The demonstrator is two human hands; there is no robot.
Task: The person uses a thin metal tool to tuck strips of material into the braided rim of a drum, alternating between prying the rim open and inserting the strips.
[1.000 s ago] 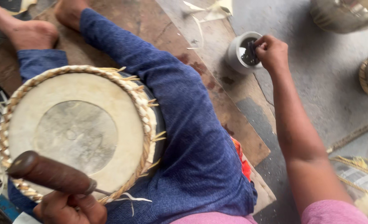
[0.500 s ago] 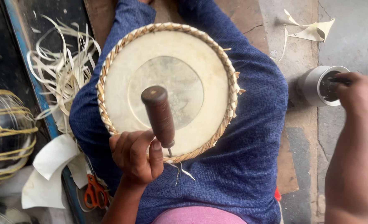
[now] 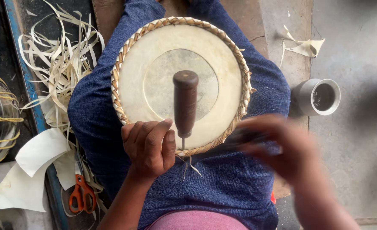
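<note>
A round drum head [image 3: 154, 76] with a pale skin, a darker circle at its centre and a braided straw-coloured rim is seen resting on the lap of a person dressed in blue speckled trousers [image 3: 222, 187]. A tool with a dark wooden handle [image 3: 185, 102] is held upright against the near edge of the drum, its thin metal shaft meeting the braided rim there. The left hand [image 3: 148, 147] is placed just left of the handle, with the thumb pressed beside the shaft and the fingers curled together; the tool appears to be steadied by it, though the grip itself is partly hidden. The right hand [image 3: 282, 147] is seen at the near right of the drum, badly blurred, so it cannot be told whether its fingers are apart or closed, nor whether the dark shape at its fingertips is something held. A small grey cup [image 3: 318, 97] with dark contents is stood on the concrete floor to the right, well apart from the drum. A heap of pale cane strips [image 3: 58, 64] is spread on the left, and orange-handled scissors [image 3: 81, 194] are laid near white paper scraps [image 3: 35, 155] at the near left.
</note>
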